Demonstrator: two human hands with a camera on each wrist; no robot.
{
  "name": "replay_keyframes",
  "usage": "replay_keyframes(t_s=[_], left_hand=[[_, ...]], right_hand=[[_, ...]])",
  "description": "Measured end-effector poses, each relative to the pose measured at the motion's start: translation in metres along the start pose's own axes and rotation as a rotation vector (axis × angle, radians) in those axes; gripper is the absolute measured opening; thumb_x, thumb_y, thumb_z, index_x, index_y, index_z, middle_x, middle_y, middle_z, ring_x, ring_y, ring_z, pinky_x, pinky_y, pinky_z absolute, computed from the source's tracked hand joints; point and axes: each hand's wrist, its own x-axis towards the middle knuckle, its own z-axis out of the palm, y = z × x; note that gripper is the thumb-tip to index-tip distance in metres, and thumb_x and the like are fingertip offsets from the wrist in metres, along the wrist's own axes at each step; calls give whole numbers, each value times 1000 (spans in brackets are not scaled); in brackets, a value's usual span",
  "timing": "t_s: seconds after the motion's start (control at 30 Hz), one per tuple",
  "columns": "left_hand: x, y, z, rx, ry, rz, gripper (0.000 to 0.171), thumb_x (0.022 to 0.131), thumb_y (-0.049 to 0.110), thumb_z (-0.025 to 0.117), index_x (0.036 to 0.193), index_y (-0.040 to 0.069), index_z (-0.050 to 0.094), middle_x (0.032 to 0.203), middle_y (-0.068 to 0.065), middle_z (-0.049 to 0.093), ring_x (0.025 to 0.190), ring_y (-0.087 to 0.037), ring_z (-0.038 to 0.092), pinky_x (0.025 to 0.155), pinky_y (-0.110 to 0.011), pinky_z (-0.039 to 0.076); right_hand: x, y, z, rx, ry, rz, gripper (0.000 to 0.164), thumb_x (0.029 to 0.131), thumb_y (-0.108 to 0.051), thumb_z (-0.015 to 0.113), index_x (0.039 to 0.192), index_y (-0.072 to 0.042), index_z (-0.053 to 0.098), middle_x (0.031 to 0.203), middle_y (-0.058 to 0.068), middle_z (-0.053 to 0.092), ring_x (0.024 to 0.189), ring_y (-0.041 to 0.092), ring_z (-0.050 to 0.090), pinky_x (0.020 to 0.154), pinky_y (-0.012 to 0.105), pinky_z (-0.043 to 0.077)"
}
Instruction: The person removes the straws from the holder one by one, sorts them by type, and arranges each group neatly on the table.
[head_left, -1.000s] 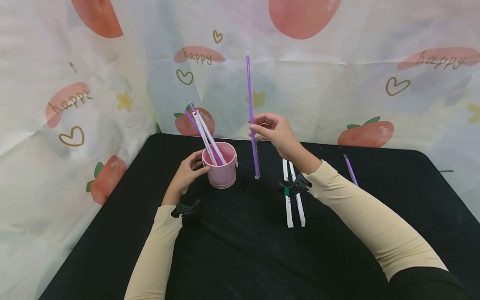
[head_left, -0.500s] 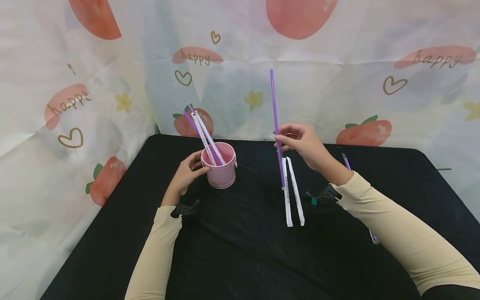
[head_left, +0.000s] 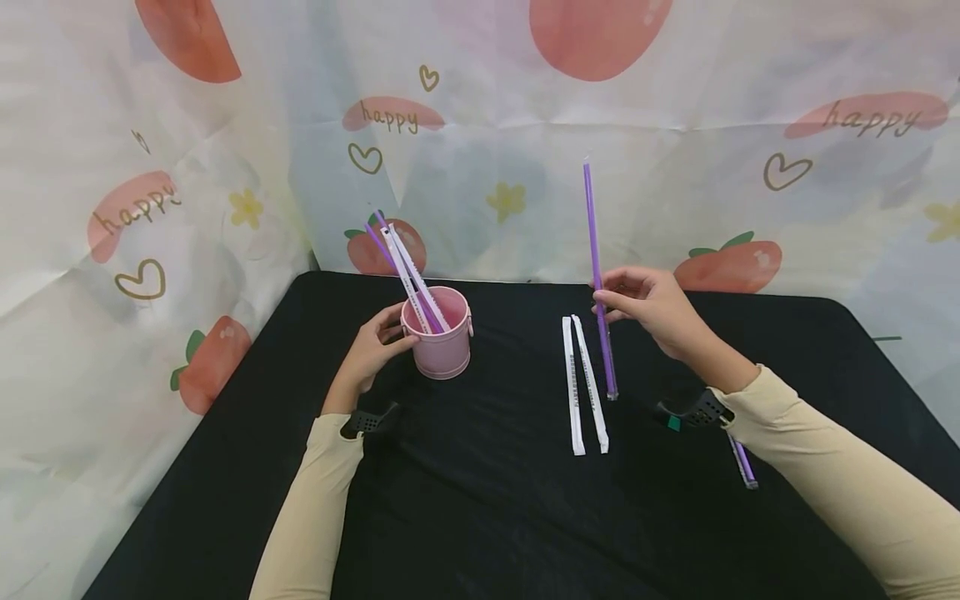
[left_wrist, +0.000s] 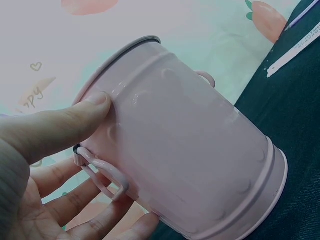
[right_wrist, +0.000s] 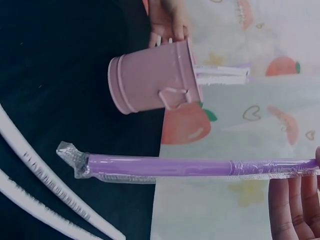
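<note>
My left hand [head_left: 372,346] holds the side of a small pink bucket [head_left: 442,354] that stands upright on the table. In the left wrist view the thumb lies on the bucket wall below the rim, and the fingers are behind a side handle [left_wrist: 107,177]. White paper-wrapped straws [head_left: 411,279] and purple straws [head_left: 381,243] lean out of the bucket to the left. Further right, my right hand [head_left: 652,308] pinches a purple straw [head_left: 592,217] in a clear plastic wrapper, held nearly upright. Its ribbed bend shows in the right wrist view, near the fingers [right_wrist: 295,202].
Two white paper-wrapped straws [head_left: 573,392] lie on the black tablecloth [head_left: 465,500], just left of the held straw's lower end. Another wrapped purple straw [head_left: 742,462] lies at the right, partly hidden by my right forearm. A printed curtain [head_left: 637,150] hangs behind the table.
My right hand has moved right and down with the purple straw, away from the bucket and past the two white straws. The left hand stays on the bucket.
</note>
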Motion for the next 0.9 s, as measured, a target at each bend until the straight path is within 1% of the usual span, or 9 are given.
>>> replay_keyframes(t_s=[0.3,0.63,0.83,0.9], left_hand=[[-2,-1,1,-10,-4,16,59,89,6,62,142,4,36,145,-20,38,133,-38,38,108,-53,35],[-2,-4,1,-17,-3,6,59,89,6,62,142,4,36,146,-19,37,133,-38,38,109,-53,34],[-2,-1,1,-22,-7,7,60,89,7,61,143,4,35,146,-20,37,134,-38,37,109,-53,34],[-2,1,0,-21,-5,9,60,89,7,61,143,3,35,147,-19,36,134,-38,36,109,-53,34]], right_hand=[[-18,4,-19,18,20,-5,16,89,1,59,95,-12,67,84,-6,70,75,8,69,66,22,57],[-34,6,-37,63,50,-9,19,88,4,58,98,-9,66,87,-5,70,74,8,69,66,21,57],[-44,8,-50,-5,92,7,21,89,3,57,98,-14,67,87,-8,70,73,6,68,66,20,57],[-47,8,-55,-6,98,7,22,89,3,57,98,-14,68,87,-8,71,73,6,68,65,20,57]])
